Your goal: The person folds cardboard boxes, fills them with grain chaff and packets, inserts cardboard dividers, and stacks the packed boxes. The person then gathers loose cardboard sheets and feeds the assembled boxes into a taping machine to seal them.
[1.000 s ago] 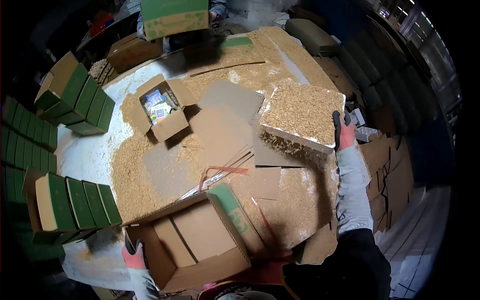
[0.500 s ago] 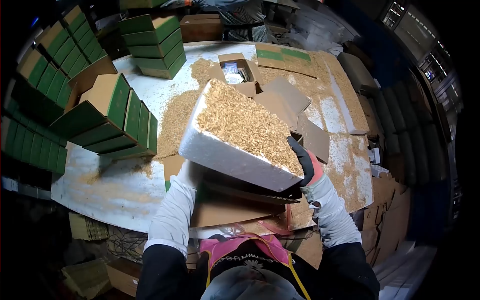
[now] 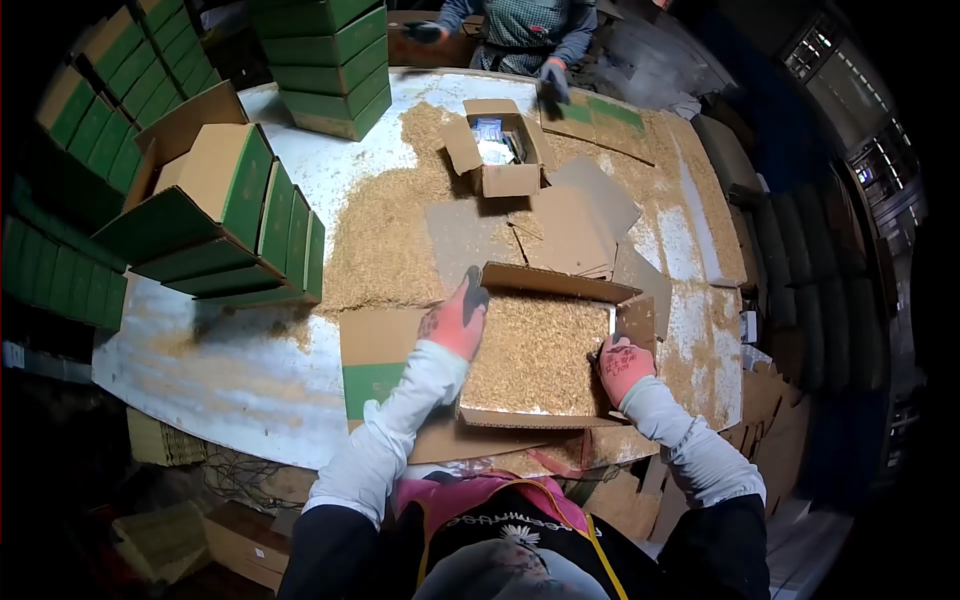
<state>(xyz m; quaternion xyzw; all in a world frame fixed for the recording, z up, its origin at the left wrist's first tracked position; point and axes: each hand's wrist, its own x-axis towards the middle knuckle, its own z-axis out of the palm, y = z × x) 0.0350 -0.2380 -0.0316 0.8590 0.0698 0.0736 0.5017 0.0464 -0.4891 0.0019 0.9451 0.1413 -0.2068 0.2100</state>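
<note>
A foam tray of tan shavings [image 3: 540, 350] lies inside an open cardboard box [image 3: 540, 418] at the table's near side. My left hand [image 3: 458, 318], in a pink and dark glove, is at the box's left end, its fingers closed round the edge. At the right end, my right hand [image 3: 622, 368] is closed on the foam tray's edge, inside the box wall. A brown flap with a green band [image 3: 375, 388] lies left of the box.
Green and brown boxes [image 3: 240, 190] stand stacked at left, more [image 3: 330, 75] behind. A small open box [image 3: 510, 180] holds packets. Loose shavings [image 3: 385, 235] and flat cardboard [image 3: 575, 225] cover mid-table. A co-worker [image 3: 520, 35] stands across the table.
The foam tray has gone from raised and tilted down into the box, lying level. My hands moved down with it. The co-worker's hands and torso now show more across the table.
</note>
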